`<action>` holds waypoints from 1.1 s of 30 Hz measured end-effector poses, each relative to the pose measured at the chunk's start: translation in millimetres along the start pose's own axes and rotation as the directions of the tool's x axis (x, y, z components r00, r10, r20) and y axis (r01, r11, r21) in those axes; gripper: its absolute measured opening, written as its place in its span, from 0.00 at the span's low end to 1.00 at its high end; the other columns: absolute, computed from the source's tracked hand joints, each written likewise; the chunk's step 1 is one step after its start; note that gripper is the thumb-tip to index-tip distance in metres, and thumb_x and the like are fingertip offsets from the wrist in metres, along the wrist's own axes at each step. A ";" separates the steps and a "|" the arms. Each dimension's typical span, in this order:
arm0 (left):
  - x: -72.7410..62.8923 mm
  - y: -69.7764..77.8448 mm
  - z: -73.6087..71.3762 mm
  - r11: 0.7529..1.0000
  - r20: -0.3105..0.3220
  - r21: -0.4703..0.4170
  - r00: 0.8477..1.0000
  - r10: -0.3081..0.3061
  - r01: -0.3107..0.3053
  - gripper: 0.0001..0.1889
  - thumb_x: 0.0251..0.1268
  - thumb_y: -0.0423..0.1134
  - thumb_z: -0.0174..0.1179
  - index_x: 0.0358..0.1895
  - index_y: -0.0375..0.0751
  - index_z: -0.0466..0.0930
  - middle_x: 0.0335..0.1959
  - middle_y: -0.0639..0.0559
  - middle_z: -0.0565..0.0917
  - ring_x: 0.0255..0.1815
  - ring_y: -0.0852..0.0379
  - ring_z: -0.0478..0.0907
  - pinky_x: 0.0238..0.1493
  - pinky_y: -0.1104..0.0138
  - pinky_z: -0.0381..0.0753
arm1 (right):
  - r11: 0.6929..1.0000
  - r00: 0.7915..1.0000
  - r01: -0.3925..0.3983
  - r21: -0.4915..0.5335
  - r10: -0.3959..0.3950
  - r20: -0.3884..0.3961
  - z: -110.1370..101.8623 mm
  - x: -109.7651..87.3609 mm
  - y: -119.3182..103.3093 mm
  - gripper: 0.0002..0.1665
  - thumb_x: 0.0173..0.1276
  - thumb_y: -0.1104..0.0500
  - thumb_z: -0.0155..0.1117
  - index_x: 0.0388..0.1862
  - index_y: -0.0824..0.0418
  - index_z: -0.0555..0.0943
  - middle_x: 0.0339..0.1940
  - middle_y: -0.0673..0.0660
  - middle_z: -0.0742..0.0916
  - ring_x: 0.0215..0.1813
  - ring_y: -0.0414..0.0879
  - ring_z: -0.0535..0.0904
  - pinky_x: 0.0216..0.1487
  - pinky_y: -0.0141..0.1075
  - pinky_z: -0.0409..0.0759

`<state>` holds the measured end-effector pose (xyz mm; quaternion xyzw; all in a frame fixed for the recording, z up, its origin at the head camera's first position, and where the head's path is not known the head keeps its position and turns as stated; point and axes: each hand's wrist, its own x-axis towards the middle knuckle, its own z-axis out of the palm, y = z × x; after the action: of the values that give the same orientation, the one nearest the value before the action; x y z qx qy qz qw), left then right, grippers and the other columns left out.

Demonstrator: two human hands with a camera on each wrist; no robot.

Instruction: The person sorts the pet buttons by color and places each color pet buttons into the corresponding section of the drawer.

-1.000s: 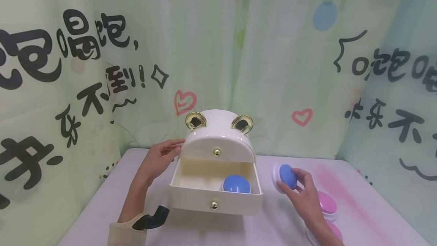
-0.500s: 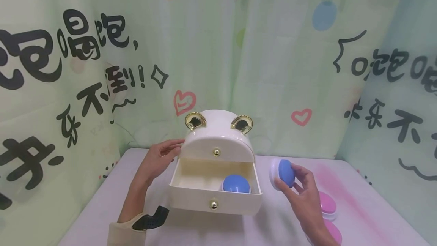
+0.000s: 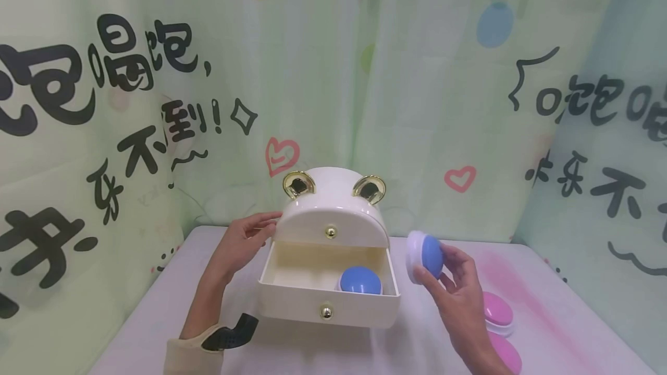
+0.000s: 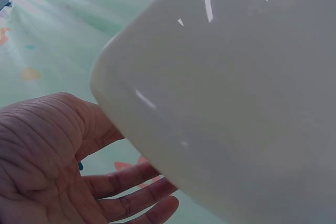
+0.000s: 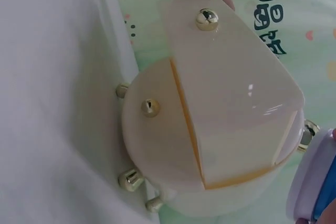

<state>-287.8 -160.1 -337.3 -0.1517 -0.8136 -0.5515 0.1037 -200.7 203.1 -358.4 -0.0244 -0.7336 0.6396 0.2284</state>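
Note:
In the head view, a white frog-shaped drawer box [image 3: 333, 195] with gold-rimmed eyes stands mid-table. Its lower drawer [image 3: 292, 304] is pulled out. A round white piece with a domed blue top [image 3: 361, 280] sits in the drawer's right part. My left hand [image 3: 242, 247] rests at the box's left side; the left wrist view shows its fingers extended, fingertips partly hidden behind the box [image 4: 220, 87]. Right of the drawer, my right hand [image 3: 461, 297] pinches a second blue-and-white round piece [image 3: 432, 255], tilted on edge above the table. The right wrist view shows part of this piece [image 5: 310, 179].
Two round pieces with pink tops, one farther back [image 3: 498, 309] and one nearer [image 3: 506, 353], lie on the white table [image 3: 297, 355] by the right forearm. Behind the table hangs a pale green curtain [image 3: 417, 103] with black writing.
My right hand has raised the blue-and-white round piece and brought it slightly left, closer to the drawer, tipping it more upright. The left hand and box stay still.

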 end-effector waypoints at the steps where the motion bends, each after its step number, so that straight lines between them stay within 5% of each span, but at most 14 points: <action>1: 0.1 -0.2 -0.2 1.000 0.001 -0.001 1.000 0.001 -0.001 0.19 0.77 0.38 0.58 0.67 0.41 0.79 0.61 0.37 0.83 0.59 0.43 0.82 0.51 0.62 0.80 | 1.000 1.000 0.013 0.008 -0.013 0.003 1.5 -0.6 -1.2 0.42 0.65 0.61 0.75 0.73 0.61 0.63 0.68 0.51 0.72 0.71 0.41 0.67 0.59 0.16 0.71; 8: 0.2 -0.3 -0.5 1.000 0.001 0.004 1.000 -0.011 0.011 0.20 0.77 0.39 0.57 0.67 0.42 0.79 0.62 0.38 0.83 0.60 0.42 0.81 0.55 0.56 0.82 | 0.987 0.989 0.139 0.079 -0.142 0.030 11.6 -6.4 -7.5 0.38 0.65 0.70 0.72 0.70 0.65 0.65 0.66 0.52 0.74 0.69 0.40 0.70 0.62 0.20 0.71; 25: -0.6 1.4 -0.4 1.000 0.003 0.000 1.000 -0.019 0.019 0.19 0.78 0.40 0.57 0.67 0.42 0.79 0.63 0.37 0.82 0.61 0.40 0.80 0.59 0.49 0.81 | 0.941 0.936 0.335 -0.048 -0.327 0.133 27.4 -13.5 -15.8 0.36 0.58 0.71 0.77 0.64 0.66 0.72 0.67 0.51 0.78 0.66 0.32 0.75 0.63 0.21 0.71; 33: -0.7 2.2 -0.1 1.000 0.006 0.004 1.000 -0.017 0.017 0.19 0.78 0.40 0.57 0.67 0.42 0.79 0.62 0.38 0.82 0.60 0.41 0.81 0.57 0.51 0.81 | 0.889 0.875 0.453 -0.071 -0.428 0.225 34.5 -12.1 -15.6 0.36 0.55 0.70 0.79 0.61 0.62 0.74 0.70 0.56 0.78 0.67 0.34 0.74 0.63 0.21 0.71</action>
<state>-286.4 -159.6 -335.6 -0.1463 -0.8162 -0.5504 0.0967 -198.5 164.3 -350.0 0.1950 -0.7768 0.5239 0.2900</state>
